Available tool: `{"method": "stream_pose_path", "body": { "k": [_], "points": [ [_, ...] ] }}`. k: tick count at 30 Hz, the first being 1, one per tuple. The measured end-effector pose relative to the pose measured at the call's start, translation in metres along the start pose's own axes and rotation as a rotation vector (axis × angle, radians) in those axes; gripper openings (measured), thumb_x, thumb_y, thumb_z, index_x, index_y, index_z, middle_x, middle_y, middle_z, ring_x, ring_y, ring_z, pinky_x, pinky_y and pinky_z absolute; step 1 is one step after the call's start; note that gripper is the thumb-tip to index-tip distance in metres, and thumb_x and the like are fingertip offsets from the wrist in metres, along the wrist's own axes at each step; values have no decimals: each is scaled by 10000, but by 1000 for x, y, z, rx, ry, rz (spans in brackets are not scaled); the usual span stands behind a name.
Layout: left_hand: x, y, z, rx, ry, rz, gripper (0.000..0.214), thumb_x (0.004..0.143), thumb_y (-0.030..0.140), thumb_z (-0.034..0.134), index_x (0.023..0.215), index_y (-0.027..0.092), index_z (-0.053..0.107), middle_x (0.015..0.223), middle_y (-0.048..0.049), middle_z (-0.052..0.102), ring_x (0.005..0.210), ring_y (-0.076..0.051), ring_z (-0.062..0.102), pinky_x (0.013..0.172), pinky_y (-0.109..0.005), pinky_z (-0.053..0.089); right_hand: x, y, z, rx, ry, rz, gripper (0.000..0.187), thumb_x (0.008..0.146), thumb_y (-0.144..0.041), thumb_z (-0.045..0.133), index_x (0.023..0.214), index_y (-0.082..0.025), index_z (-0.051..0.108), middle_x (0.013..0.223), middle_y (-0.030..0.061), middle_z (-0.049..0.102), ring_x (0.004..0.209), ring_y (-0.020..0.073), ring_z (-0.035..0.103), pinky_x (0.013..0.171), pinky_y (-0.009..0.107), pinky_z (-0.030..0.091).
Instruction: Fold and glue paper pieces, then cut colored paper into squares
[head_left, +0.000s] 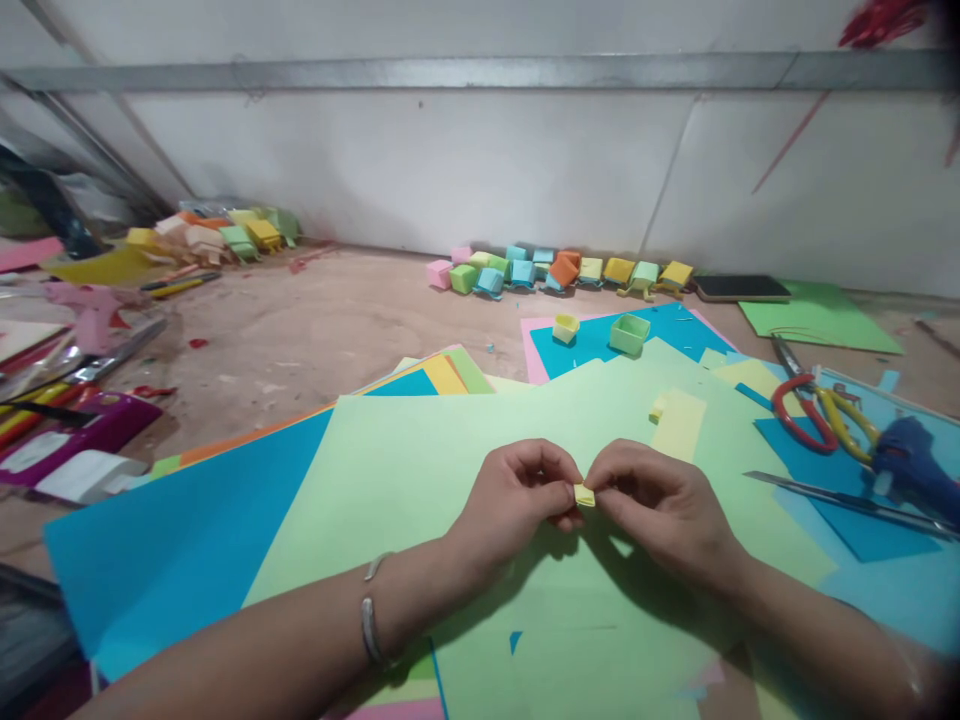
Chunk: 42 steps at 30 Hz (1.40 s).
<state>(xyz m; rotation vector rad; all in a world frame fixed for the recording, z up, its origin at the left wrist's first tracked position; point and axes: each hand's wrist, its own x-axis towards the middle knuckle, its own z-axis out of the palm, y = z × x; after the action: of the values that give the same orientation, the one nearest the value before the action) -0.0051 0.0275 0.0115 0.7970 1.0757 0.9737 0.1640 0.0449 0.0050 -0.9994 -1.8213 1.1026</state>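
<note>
A small folded piece of yellow paper (584, 496) is pinched between the fingertips of both hands. My left hand (525, 490) grips its left side with thumb and forefinger, and my right hand (664, 500) closes on its right side. Both hands hover over a large light green sheet (405, 470). Just beyond them lie a pale yellow paper strip (681, 425) and another small folded yellow piece (657, 408). Farther back stand a small yellow paper box (565, 328) and a larger green paper box (629, 334).
Red-and-yellow-handled scissors (804, 415), a craft knife (847, 503) and a blue glue gun (916, 455) lie at the right. Several coloured paper figures (551, 270) line the wall beside a phone (742, 288). A pink glue gun (88, 312) and purple tool (79, 438) are left.
</note>
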Motion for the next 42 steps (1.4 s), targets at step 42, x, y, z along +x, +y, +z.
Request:
{"method": "stream_pose_path", "body": {
  "k": [42],
  "points": [
    [0,-3,-3,-110,51,-51,264,537,222,853,664,130,641,604,2,640,531,-110,617,551,-237,486,-3,-3,-4,-378,49,-447,143,837,-98,578,872,-224,636,818,43,708,744,171,676,646,288,555]
  ]
}}
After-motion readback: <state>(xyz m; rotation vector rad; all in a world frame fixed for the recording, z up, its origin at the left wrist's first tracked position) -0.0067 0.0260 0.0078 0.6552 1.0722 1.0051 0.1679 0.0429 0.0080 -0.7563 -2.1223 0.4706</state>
